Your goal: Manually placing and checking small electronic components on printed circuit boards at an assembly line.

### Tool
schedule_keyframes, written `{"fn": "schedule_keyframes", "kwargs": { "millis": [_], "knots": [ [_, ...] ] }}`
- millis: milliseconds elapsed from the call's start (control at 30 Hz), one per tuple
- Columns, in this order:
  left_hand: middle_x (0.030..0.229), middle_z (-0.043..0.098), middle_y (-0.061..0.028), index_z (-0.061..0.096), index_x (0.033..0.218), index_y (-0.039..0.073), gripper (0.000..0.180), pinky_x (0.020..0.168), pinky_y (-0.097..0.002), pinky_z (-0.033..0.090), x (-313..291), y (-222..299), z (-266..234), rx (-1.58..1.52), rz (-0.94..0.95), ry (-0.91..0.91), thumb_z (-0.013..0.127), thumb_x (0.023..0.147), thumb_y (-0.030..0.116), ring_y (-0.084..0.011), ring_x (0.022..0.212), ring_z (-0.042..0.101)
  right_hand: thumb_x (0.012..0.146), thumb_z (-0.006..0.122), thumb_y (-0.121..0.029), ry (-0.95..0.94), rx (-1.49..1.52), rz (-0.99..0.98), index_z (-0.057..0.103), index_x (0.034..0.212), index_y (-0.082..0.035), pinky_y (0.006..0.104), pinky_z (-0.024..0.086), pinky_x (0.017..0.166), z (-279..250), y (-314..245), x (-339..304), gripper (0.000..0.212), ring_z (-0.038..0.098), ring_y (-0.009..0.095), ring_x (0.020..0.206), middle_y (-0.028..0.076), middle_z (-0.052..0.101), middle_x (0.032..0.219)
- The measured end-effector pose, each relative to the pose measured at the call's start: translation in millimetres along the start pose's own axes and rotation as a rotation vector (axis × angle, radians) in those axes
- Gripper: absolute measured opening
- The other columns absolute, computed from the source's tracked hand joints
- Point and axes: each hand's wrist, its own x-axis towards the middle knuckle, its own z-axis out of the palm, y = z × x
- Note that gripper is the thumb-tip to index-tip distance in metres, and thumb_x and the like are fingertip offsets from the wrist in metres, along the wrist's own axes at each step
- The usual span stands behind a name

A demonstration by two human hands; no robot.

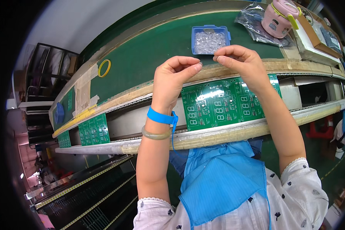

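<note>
Both my hands are raised over the wooden edge of the bench, just in front of a blue tray [194,40] of small clear parts [210,43]. My left hand [175,76] is pinched, thumb against forefinger, with a tiny thing at the tips too small to name. Closed in a similar pinch, my right hand [243,64] has a small dark bit at its fingertips that I cannot identify. Below them a large green circuit board [214,103] with white digit outlines lies in the rail track, partly behind my right forearm.
More green circuit boards [94,130] sit along the track at left. A yellow tape ring [104,68] lies on the green bench. At the back right stand a pink lidded pot [276,23], a plastic bag [253,25] and a cardboard box [320,32]. A blue cord hangs from my left wristband [160,116].
</note>
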Motion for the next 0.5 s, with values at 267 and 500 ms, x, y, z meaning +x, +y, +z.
{"fn": "schedule_keyframes", "kwargs": {
  "millis": [267,500],
  "knots": [
    [0.102,0.074,-0.0121,0.073,0.105,-0.001,0.019,0.090,-0.0281,0.055,-8,-2,-3,0.003,-0.043,-0.015,0.075,0.086,0.003,-0.0176,0.097,0.070,0.090,0.073,-0.013,0.033,0.003,0.024,0.073,0.104,-0.002,0.0238,0.048,0.083,1,11,-7,0.018,0.062,0.009,0.091,0.002,0.071,0.099],
    [0.099,0.074,-0.0112,0.073,0.105,-0.002,0.017,0.087,-0.0265,0.055,-13,-8,-6,0.057,-0.052,-0.013,0.073,0.088,0.004,-0.0160,0.095,0.070,0.089,0.075,-0.018,0.063,-0.026,0.049,0.074,0.103,-0.003,0.0209,0.047,0.075,2,18,-13,0.021,0.059,0.005,0.082,-0.001,0.071,0.095]
  ]
}}
